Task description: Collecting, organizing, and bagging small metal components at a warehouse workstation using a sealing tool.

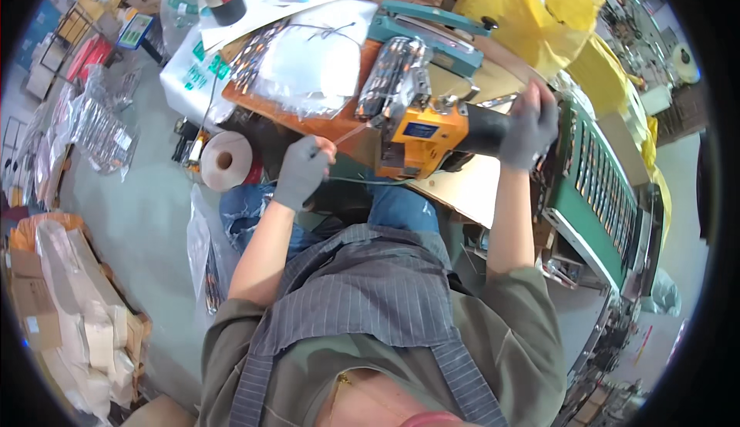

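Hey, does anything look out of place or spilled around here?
Nothing looks spilled or broken. One mild oddity: a clear bag holding dark, thin items sits low beside the person's left forearm, apart from the bags on the table. Whether it lies or hangs, I can't tell.

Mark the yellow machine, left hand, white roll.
Yellow machine [433, 148]: head view, front of its yellow body.
Left hand [301, 173]: head view, back of the grey glove.
White roll [237, 171]: head view, end face beside the core.

the machine [432, 149] is orange-yellow, the apron [358, 288] grey with pinstripes.
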